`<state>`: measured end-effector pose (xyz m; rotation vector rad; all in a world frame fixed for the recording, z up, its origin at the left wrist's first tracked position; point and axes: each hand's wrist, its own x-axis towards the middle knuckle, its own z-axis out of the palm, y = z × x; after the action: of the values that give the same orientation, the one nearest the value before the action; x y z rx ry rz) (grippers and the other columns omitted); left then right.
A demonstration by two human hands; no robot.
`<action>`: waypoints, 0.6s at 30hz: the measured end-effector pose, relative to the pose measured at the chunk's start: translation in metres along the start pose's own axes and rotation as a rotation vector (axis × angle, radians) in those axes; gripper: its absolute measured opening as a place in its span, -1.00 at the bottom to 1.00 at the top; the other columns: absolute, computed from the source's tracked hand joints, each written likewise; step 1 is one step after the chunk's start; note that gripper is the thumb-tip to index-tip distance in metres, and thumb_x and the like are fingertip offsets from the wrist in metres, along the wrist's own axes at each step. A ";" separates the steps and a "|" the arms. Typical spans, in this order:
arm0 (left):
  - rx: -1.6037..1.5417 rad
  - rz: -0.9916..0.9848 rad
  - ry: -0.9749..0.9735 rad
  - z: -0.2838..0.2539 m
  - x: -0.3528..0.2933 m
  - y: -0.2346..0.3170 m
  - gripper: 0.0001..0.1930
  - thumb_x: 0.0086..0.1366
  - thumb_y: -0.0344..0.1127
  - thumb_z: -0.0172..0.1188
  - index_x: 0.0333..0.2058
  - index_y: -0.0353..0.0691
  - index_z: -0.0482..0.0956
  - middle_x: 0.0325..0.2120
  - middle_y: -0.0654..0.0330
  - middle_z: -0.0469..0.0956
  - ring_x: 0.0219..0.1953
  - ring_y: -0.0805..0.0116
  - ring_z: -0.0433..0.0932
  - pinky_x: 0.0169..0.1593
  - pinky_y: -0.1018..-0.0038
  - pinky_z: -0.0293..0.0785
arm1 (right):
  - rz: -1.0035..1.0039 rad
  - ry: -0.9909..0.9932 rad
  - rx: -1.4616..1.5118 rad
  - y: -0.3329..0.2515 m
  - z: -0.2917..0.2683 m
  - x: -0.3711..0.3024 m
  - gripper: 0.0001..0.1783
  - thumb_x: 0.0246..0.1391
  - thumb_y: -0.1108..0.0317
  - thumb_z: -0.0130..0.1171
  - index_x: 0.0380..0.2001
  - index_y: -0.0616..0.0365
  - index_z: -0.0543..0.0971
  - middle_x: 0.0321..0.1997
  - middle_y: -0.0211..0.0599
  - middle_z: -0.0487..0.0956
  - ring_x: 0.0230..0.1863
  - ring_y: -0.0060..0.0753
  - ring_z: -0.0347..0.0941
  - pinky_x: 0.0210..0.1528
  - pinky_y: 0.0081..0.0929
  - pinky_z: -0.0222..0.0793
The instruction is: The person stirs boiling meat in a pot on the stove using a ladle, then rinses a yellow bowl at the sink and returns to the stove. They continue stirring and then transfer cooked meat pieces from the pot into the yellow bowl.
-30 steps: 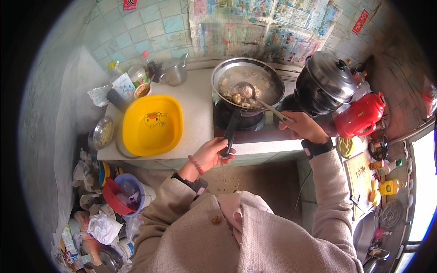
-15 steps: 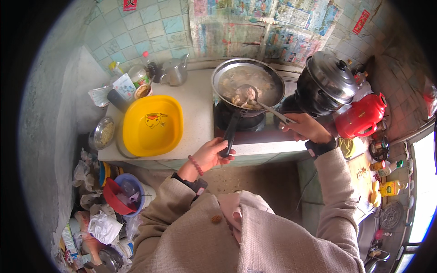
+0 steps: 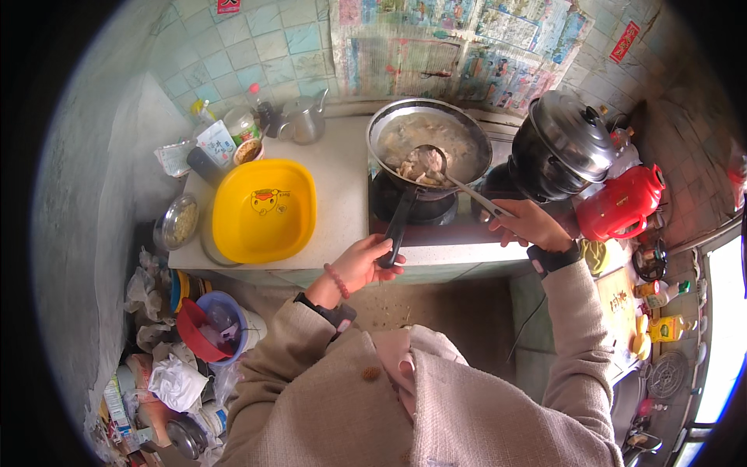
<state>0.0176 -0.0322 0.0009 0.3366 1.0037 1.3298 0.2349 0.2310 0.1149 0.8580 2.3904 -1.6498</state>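
Observation:
A wok [image 3: 374, 128] with cloudy liquid and pieces of pale meat stands on the stove [image 3: 498, 236]. My left hand [image 3: 366, 263] grips its black handle [image 3: 399, 222] near the end. In my right hand [image 3: 531, 224] is the long handle of a ladle [image 3: 471, 191], fingers wrapped round it. The ladle's bowl rests in the wok near its front edge and carries chunks of meat [image 3: 432, 162]. A yellow basin [image 3: 264, 233] sits on the white counter to the left of the wok.
Right of the wok stands a large lidded steel pot [image 3: 564, 140], with a red thermos [image 3: 620, 204] beside it. A metal kettle [image 3: 304, 121], jars and a lidded glass bowl [image 3: 177, 222] surround the basin. Buckets [image 3: 247, 331] and plastic bags crowd the floor at left.
The ladle's bowl has shifted slightly in the wok, toward the front edge, still with meat in it. My left hand keeps its hold on the handle. The whole view has tilted a little.

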 end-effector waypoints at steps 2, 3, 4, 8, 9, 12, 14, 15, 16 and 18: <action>0.004 -0.005 -0.006 0.000 0.001 0.001 -0.74 0.38 -0.17 -0.03 -0.07 -0.18 0.33 -0.20 0.12 0.54 -0.25 0.32 0.59 -0.18 0.44 0.55 | 0.003 0.000 0.007 0.000 0.000 0.000 -0.74 0.14 0.42 -0.05 -0.12 0.27 0.46 -0.32 -0.33 0.56 -0.56 -0.65 0.52 -0.74 -0.77 0.19; 0.011 -0.007 -0.001 0.000 0.000 0.001 -0.74 0.39 -0.17 -0.03 -0.07 -0.18 0.33 -0.20 0.12 0.54 -0.25 0.32 0.59 -0.19 0.44 0.56 | 0.014 -0.005 -0.002 -0.001 -0.002 0.000 -0.74 0.14 0.42 -0.04 -0.12 0.27 0.47 -0.32 -0.33 0.56 -0.56 -0.66 0.51 -0.73 -0.78 0.19; 0.018 -0.009 0.003 0.000 0.000 0.002 -0.75 0.39 -0.18 -0.03 -0.07 -0.18 0.33 -0.20 0.12 0.54 -0.25 0.32 0.59 -0.19 0.44 0.56 | 0.026 -0.013 -0.014 -0.001 -0.005 0.001 -0.74 0.14 0.42 -0.04 -0.12 0.27 0.47 -0.33 -0.32 0.56 -0.56 -0.67 0.51 -0.72 -0.78 0.18; 0.007 -0.002 0.015 0.002 0.000 0.001 -0.75 0.39 -0.18 -0.04 -0.08 -0.18 0.33 -0.21 0.11 0.54 -0.26 0.32 0.59 -0.20 0.45 0.56 | 0.021 -0.034 0.089 0.004 -0.008 0.007 -0.63 0.12 0.44 -0.01 0.02 0.28 0.44 -0.31 -0.29 0.58 -0.55 -0.69 0.45 -0.70 -0.80 0.17; 0.010 -0.003 0.016 0.002 0.000 0.001 -0.76 0.39 -0.18 -0.04 -0.08 -0.18 0.33 -0.21 0.11 0.54 -0.26 0.32 0.59 -0.21 0.44 0.56 | 0.042 -0.038 0.138 0.006 -0.007 0.012 -0.60 0.12 0.45 -0.01 0.05 0.28 0.42 -0.30 -0.28 0.58 -0.56 -0.69 0.43 -0.70 -0.81 0.16; 0.015 -0.001 0.015 0.002 0.000 0.002 -0.76 0.39 -0.18 -0.03 -0.09 -0.18 0.34 -0.21 0.11 0.54 -0.27 0.32 0.59 -0.21 0.44 0.56 | 0.059 -0.075 0.270 0.008 -0.011 0.019 -0.53 0.11 0.49 0.00 0.12 0.31 0.36 -0.29 -0.24 0.59 -0.57 -0.68 0.39 -0.70 -0.81 0.15; 0.016 0.000 0.014 0.002 0.001 0.001 -0.76 0.39 -0.17 -0.03 -0.09 -0.18 0.34 -0.21 0.10 0.54 -0.27 0.32 0.59 -0.21 0.44 0.56 | 0.057 -0.097 0.359 0.010 -0.014 0.023 -0.52 0.11 0.52 0.00 0.13 0.33 0.34 -0.28 -0.20 0.59 -0.58 -0.67 0.37 -0.71 -0.81 0.15; 0.016 0.000 0.015 0.001 0.001 0.001 -0.76 0.38 -0.17 -0.03 -0.09 -0.17 0.34 -0.21 0.10 0.54 -0.27 0.32 0.59 -0.21 0.44 0.56 | 0.057 -0.103 0.407 0.011 -0.014 0.026 -0.53 0.11 0.53 0.00 0.13 0.35 0.34 -0.28 -0.18 0.58 -0.58 -0.67 0.37 -0.72 -0.81 0.15; 0.016 0.001 0.016 0.001 0.001 0.000 -0.76 0.38 -0.17 -0.03 -0.09 -0.17 0.34 -0.21 0.10 0.54 -0.27 0.32 0.59 -0.21 0.44 0.56 | 0.056 -0.110 0.454 0.012 -0.014 0.028 -0.54 0.12 0.54 -0.01 0.13 0.37 0.33 -0.28 -0.16 0.58 -0.58 -0.67 0.36 -0.72 -0.82 0.14; 0.012 0.000 0.016 0.001 0.001 0.000 -0.76 0.38 -0.17 -0.03 -0.10 -0.17 0.34 -0.21 0.10 0.55 -0.27 0.32 0.59 -0.21 0.44 0.56 | 0.074 -0.136 0.561 0.015 -0.014 0.033 -0.54 0.13 0.55 -0.02 0.13 0.39 0.31 -0.25 -0.12 0.57 -0.57 -0.66 0.36 -0.72 -0.84 0.14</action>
<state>0.0184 -0.0314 0.0011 0.3351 1.0249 1.3285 0.2176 0.2594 0.0952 0.8497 1.7995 -2.3044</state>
